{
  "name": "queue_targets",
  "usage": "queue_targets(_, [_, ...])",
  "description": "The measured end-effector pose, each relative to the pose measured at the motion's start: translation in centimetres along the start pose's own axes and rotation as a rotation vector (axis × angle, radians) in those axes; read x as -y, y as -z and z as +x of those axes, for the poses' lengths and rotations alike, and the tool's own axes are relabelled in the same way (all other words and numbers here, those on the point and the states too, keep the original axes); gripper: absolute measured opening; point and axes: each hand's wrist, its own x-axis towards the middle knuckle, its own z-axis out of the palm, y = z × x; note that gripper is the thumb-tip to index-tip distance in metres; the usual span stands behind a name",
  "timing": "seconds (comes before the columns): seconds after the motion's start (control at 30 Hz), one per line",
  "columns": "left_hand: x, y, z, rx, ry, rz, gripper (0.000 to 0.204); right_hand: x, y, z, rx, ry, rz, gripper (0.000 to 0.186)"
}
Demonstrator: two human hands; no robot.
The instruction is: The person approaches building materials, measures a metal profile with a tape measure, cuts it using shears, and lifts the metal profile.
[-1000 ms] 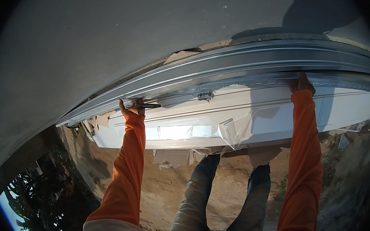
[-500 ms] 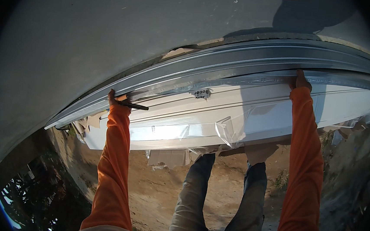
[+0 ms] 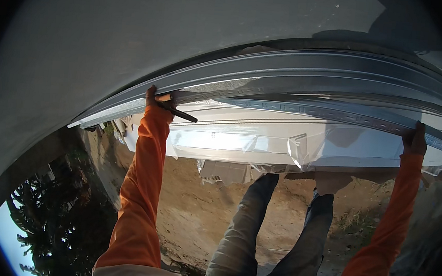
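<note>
My left hand (image 3: pixel 156 97) is closed at the left end of a stack of long grey metal channels (image 3: pixel 310 62), with a thin dark tool (image 3: pixel 184 115) and a short orange piece beside its fingers. My right hand (image 3: pixel 416 136) grips a perforated metal rail (image 3: pixel 337 116) toward its right end. This rail angles away from the channels across white panels (image 3: pixel 263 131) that are partly wrapped in shiny clear plastic.
A grey wall (image 3: pixel 136 27) runs along behind the metal pieces. Torn cardboard (image 3: pixel 223 172) sticks out under the panels. My legs stand on sandy ground (image 3: pixel 189 208). Dark foliage (image 3: pixel 53 218) shows at the lower left.
My right hand has moved right and toward me with the perforated rail, opening a gap from the channels. My left hand and the dark tool sit slightly higher and further right than half a second ago.
</note>
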Motion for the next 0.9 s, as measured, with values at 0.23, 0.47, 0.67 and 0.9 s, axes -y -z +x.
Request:
queue_targets(0.23, [-0.9,1.0,1.3,0.031,-0.092,-0.161,0.036,5.5,6.3,-0.1,-0.034,0.131,0.015,0.031])
queue_targets(0.47, [-0.7,1.0,-0.1,0.04,-0.049,-0.073,0.035,-7.7,-9.3,-9.3,-0.177,0.148,0.376,0.043])
queue_targets(0.67, [-1.4,-0.2,-2.0,0.009,-0.022,-0.155,0.031,1.1,-6.6,-7.9,-0.579,-0.125,0.072,0.036])
queue_targets(0.9, [-1.9,0.9,-0.6,0.039,-0.016,-0.318,0.027,10.5,8.8,5.6,-0.269,0.09,0.009,0.034])
